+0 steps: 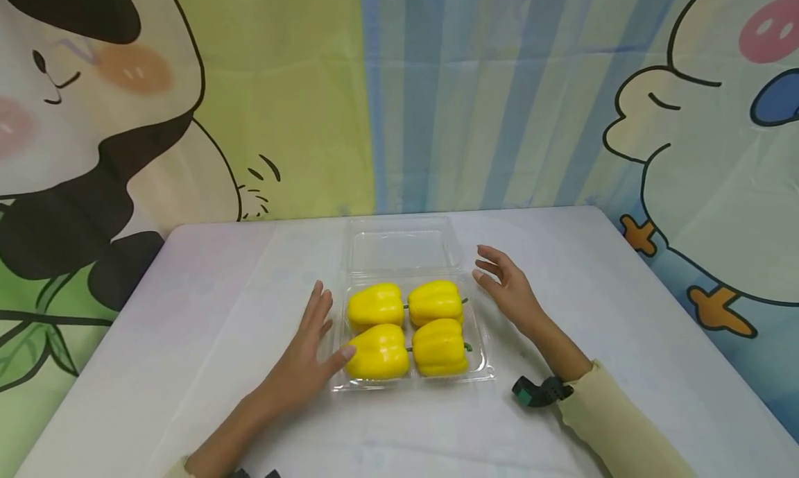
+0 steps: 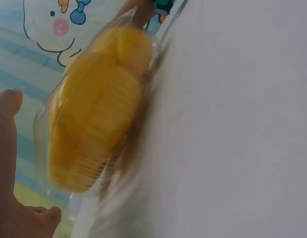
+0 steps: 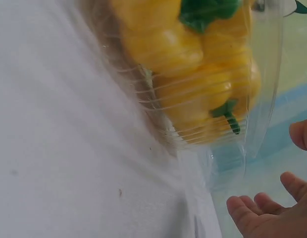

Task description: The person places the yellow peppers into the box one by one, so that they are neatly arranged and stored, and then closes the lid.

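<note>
- Fingers of left hand (image 1: 304, 356) straight and together, flat on table (image 1: 200, 304), thumb tip touching tray (image 1: 480, 367) at its near left corner; holding nothing.
- Fingers of right hand (image 1: 508, 291) relaxed, slightly spread and lightly bent, palm facing left; hovering just beside tray, not touching as far as head view shows.
- Tray at centre of table, long axis running 12 to 6 o'clock, clear lid (image 1: 402, 245) folded open flat toward 12.
- Four yellow peppers (image 1: 406, 329) inside, two by two, green stems pointing to 3 o'clock.
- From left fingers, tray lies at 3 o'clock, in contact; from right fingers, at 9 o'clock, lid hinge closest.
- Left hand nearer to peppers; right hand nearer to lid.
- Left wrist view blurred: pepper behind clear plastic, thumb at edge.
- Right wrist view: fingertips (image 3: 252, 210) apart, clear of tray wall.
- Cartoon backdrop (image 1: 125, 103) behind table at 12 o'clock.
</note>
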Demonstrator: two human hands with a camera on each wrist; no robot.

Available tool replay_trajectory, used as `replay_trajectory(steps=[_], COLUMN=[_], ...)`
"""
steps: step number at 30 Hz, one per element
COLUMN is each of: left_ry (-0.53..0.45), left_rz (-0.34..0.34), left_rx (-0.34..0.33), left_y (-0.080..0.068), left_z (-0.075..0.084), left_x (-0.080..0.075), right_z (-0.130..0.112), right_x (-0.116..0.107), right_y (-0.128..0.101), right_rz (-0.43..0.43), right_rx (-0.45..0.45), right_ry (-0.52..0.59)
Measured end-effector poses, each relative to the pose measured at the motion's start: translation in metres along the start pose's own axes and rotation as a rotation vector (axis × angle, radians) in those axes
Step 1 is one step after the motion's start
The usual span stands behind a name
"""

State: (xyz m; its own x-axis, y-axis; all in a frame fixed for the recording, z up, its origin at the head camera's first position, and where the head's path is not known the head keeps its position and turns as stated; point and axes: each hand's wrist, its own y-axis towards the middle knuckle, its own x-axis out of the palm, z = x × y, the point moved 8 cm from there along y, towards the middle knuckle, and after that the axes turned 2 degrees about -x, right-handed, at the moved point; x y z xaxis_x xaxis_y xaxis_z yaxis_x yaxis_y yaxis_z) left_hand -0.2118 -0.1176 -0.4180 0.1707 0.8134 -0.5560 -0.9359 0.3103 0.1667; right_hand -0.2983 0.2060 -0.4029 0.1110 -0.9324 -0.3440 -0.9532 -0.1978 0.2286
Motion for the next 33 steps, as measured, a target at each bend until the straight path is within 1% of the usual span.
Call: replay_trajectory(steps=[3, 6, 8, 12, 15, 17, 20, 24, 27, 29, 31, 33], left_ry=[-0.021, -0.041, -0.053, -0.105, -0.148, -0.162, -0.171, -0.201, -0.214, -0.203, -0.183, -0.175], left_rz=[0.029, 0.043, 0.043, 0.043, 0.035, 0.026, 0.016, 0.029, 0.038, 0.037, 0.037, 0.030], left_rx=[-0.061, -0.137, -0.187, -0.258, -0.291, -0.307, -0.301, -0.272, -0.267, -0.271, -0.238, -0.181], left_y=[0.019, 0.038, 0.048, 0.062, 0.070, 0.073, 0.077, 0.080, 0.080, 0.077, 0.071, 0.063], left_z=[-0.011, -0.025, -0.036, -0.052, -0.055, -0.055, -0.053, -0.050, -0.048, -0.044, -0.037, -0.030], left_x=[-0.011, -0.017, -0.017, -0.012, -0.008, -0.006, -0.004, -0.005, -0.005, -0.005, -0.006, -0.005], right_z=[0.007, 0.012, 0.016, 0.023, 0.025, 0.026, 0.025, 0.024, 0.023, 0.024, 0.019, 0.021], right_x=[0.000, 0.005, 0.008, 0.015, 0.017, 0.018, 0.020, 0.022, 0.023, 0.024, 0.024, 0.024], right_y=[0.004, 0.006, 0.007, 0.010, 0.012, 0.013, 0.013, 0.013, 0.014, 0.015, 0.015, 0.017], right_rz=[-0.022, -0.063, -0.085, -0.104, -0.099, -0.101, -0.109, -0.115, -0.115, -0.114, -0.117, -0.116], right_rx=[0.036, 0.081, 0.124, 0.180, 0.195, 0.199, 0.205, 0.200, 0.199, 0.198, 0.207, 0.208], right_ry=[0.073, 0.112, 0.105, 0.047, 0.027, 0.034, 0.064, 0.113, 0.132, 0.134, 0.135, 0.122])
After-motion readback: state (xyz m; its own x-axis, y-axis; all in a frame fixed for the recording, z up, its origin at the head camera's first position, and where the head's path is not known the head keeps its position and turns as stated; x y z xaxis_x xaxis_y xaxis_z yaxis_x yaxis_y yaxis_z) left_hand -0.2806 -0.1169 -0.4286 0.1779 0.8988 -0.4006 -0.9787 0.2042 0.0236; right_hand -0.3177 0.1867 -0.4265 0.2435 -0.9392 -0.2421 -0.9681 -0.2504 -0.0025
